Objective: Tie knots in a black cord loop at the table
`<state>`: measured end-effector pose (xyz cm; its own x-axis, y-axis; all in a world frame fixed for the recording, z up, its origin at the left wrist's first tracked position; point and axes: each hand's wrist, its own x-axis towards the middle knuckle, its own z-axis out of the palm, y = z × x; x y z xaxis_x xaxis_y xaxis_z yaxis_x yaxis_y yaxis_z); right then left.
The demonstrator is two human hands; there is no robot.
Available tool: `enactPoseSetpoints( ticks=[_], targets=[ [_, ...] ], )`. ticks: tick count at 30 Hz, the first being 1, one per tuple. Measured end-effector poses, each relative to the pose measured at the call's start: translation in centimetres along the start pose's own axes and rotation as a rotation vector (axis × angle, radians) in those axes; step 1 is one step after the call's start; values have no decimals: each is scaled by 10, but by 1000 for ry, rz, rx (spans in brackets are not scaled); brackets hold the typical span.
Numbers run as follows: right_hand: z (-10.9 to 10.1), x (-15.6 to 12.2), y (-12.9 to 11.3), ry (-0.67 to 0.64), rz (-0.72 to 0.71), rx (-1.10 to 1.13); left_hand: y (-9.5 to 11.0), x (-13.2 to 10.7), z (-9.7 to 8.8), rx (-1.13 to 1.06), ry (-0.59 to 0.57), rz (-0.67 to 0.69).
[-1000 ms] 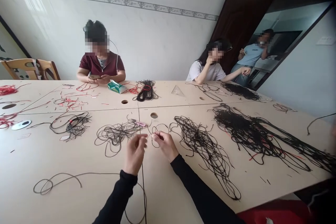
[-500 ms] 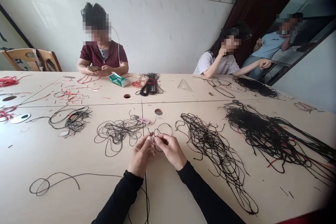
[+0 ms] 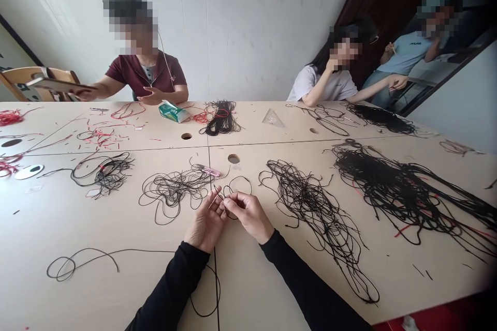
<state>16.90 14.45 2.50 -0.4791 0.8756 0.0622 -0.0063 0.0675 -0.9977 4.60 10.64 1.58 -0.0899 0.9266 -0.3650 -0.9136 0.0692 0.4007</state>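
Over the table seam, my right hand [image 3: 248, 214] pinches a thin black cord [image 3: 239, 178] between thumb and fingertips. A loop of that cord stands out beyond the fingers. My left hand [image 3: 207, 220] is turned palm up beside it, thumb and fingers apart, with a short stretch of cord against its fingertips. Whether a knot sits between the hands is too small to tell. Another length of black cord [image 3: 116, 251] runs over the table to the left of my left forearm and curls below it.
A loose tangle of thin cord [image 3: 176, 189] lies left of my hands, with a pink thread snipper [image 3: 209, 171] beside it. Black cord bundles [image 3: 310, 201] spread to the right, near scissors [image 3: 351, 143]. Across the table [image 3: 116, 305] sit two people; another stands in the doorway.
My left hand has loosened its pinch and turned palm up, while the right keeps hold of the cord. Across the table, the person in maroon has swung a phone out to one side.
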Motion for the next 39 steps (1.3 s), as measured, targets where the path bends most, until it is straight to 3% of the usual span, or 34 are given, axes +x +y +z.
enactPoseSetpoints(
  ticks=[5, 11, 15, 20, 39],
  targets=[
    [-2, 2, 4, 3, -24, -3, 1, -1, 3, -52, 47, -2],
    [-3, 2, 9, 46, -39, 8, -2, -2, 0, 48, -36, 24],
    [-1, 1, 6, -6, -59, 37, -5, -1, -2, 176, -103, 144],
    [-1, 2, 5, -14, -91, 35, -10, 4, -5, 284, -40, 259],
    [-6, -2, 0, -56, -115, -170, -8, 7, -8, 454, 22, 308]
  ],
)
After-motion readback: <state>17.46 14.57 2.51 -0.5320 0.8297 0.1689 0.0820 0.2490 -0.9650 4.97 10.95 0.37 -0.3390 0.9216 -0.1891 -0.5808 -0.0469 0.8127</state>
